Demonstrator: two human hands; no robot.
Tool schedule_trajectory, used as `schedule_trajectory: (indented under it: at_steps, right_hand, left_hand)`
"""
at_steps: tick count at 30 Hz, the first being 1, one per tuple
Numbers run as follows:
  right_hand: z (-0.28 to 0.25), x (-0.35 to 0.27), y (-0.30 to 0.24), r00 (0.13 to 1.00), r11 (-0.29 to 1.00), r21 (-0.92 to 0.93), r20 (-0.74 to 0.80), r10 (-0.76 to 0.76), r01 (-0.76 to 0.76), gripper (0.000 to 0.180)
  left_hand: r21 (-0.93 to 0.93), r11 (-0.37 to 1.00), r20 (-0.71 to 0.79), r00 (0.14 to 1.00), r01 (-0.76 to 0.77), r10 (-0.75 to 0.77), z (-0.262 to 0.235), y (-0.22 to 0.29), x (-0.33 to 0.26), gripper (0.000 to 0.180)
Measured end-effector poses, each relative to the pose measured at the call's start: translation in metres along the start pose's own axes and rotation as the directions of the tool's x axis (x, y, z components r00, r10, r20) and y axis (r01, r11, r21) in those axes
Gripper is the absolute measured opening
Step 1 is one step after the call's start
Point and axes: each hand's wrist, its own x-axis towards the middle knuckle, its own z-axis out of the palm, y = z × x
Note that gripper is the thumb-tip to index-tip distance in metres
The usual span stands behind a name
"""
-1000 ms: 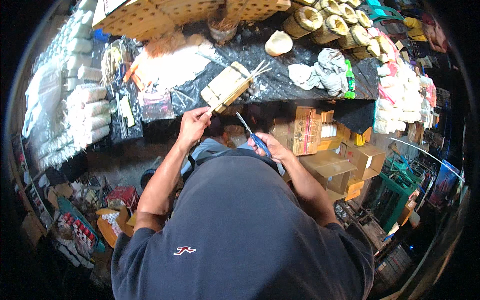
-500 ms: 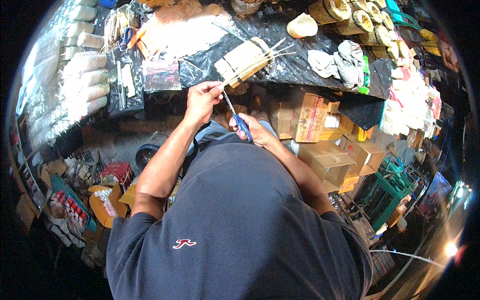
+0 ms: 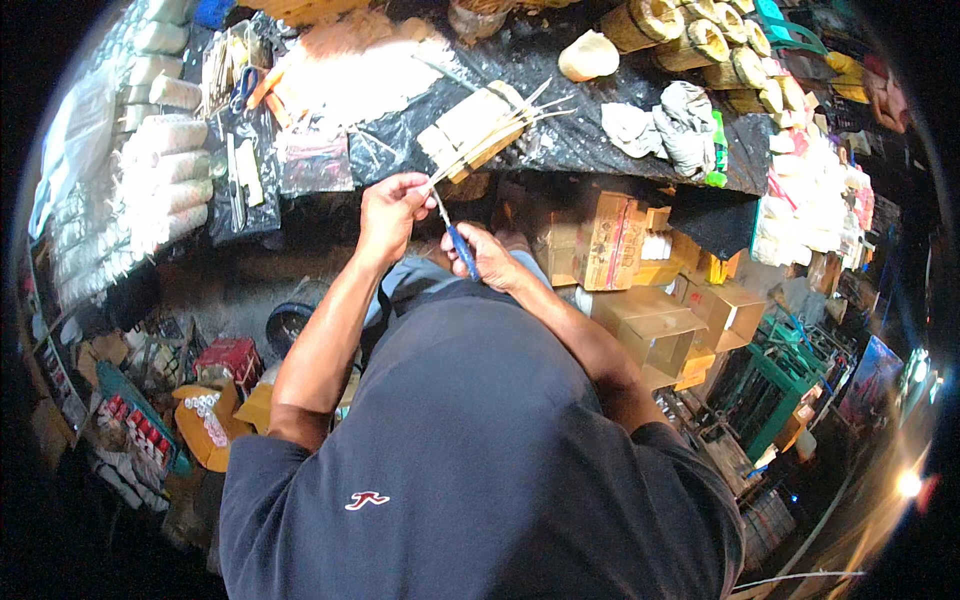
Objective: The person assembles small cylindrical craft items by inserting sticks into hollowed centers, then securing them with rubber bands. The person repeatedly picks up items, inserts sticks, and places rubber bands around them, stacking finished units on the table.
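Note:
My left hand [image 3: 390, 218] pinches the near ends of several thin pale strips [image 3: 500, 128] that look like split bamboo. They fan out to the upper right across a pale wooden block [image 3: 487, 112] at the table's near edge. Closed around blue-handled scissors [image 3: 462, 250], my right hand [image 3: 490, 262] is held close to my body. The slim metal blades point up toward the strips beside my left fingertips. Whether the blades touch a strip is too small to tell.
A black-sheeted table [image 3: 590, 135] carries a crumpled grey cloth [image 3: 687, 125], bamboo tubes [image 3: 640, 28] and a bright pale pile [image 3: 350, 75]. White bundles [image 3: 170, 165] are stacked at left. Cardboard boxes [image 3: 650, 325] stand below on the right.
Both hands and the scissors have shifted slightly left, along with a small shift of the whole view. The scissors stand a little steeper. Both hands keep their hold.

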Motion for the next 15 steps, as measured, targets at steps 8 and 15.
schedule_trajectory:
  at_steps: [8, 15]
  right_hand:
    - [-0.016, -0.009, -0.009, 0.994, 0.971, -0.215, 0.021, -0.107, 0.109, 0.074]
    - [-0.046, -0.085, -0.063, 0.982, 0.948, -0.319, -0.179, -0.058, -0.002, 0.083]
  left_hand:
    - [0.065, 0.998, -0.036, 0.999, 0.012, -0.010, 0.020, 0.002, -0.014, 0.015]
    - [-0.052, 0.997, 0.112, 0.992, 0.063, -0.057, 0.096, -0.010, -0.022, 0.015]
